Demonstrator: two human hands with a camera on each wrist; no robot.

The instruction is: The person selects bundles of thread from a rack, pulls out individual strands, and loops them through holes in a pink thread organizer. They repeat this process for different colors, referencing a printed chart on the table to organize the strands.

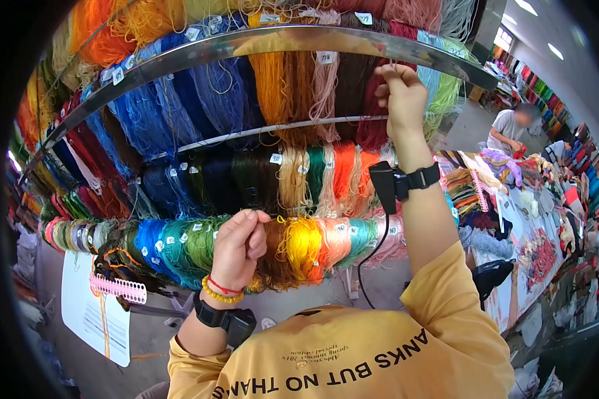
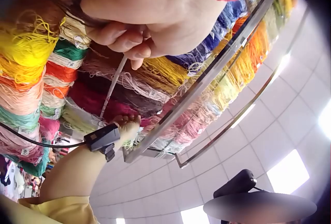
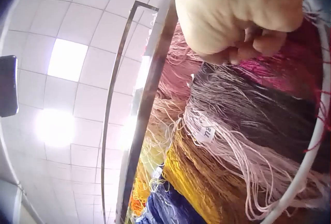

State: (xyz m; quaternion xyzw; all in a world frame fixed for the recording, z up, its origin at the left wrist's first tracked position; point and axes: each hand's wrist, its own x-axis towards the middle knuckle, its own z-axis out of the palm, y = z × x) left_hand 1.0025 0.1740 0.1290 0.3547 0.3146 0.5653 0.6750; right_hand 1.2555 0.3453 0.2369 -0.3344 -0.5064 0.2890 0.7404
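My right hand [image 1: 406, 100] is raised to the upper rack, its fingertips pinching at a dark red hank of thread [image 1: 372, 130]. In the right wrist view, the curled fingers hide the pinch point, and magenta strands [image 3: 266, 71] show just below them. Lower down, my left hand [image 1: 238, 247] has its fingers curled and thumb against the forefinger, in front of a brown hank [image 1: 273, 256]. I cannot tell whether a strand lies in that pinch. Beside it hang a green hank [image 1: 196, 246] and a yellow hank [image 1: 302, 246].
A flat metal rail [image 1: 266, 41] crosses above the hanks, with a white rod [image 1: 246, 133] below it. A printed sheet [image 1: 90, 319] and a pink punched strip [image 1: 120, 288] hang at lower left. To the right are heaped yarns [image 1: 539, 259] and a seated person [image 1: 509, 130].
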